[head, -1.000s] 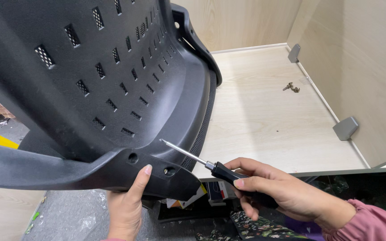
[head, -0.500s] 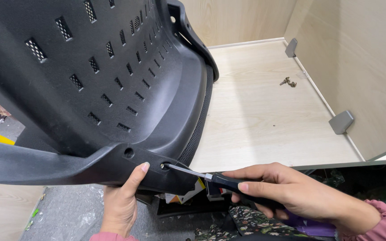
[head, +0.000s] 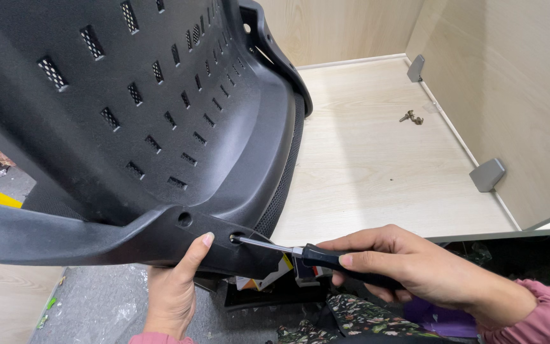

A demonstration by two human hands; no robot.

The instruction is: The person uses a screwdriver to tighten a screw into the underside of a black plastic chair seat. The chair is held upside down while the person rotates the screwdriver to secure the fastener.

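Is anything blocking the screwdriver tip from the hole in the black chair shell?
Nothing visible does. The right hand holds the screwdriver with its shaft running straight into the hole on the chair shell; the left hand steadies the shell beside it, thumb clear of the opening.

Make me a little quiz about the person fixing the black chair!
1. True or false: the screwdriver tip is in a hole in the chair back.
2. Which hand grips the screwdriver: A left hand, B right hand?
3. What small metal things lie on the wooden board?

Key: 1 true. 2 B. 3 screws.
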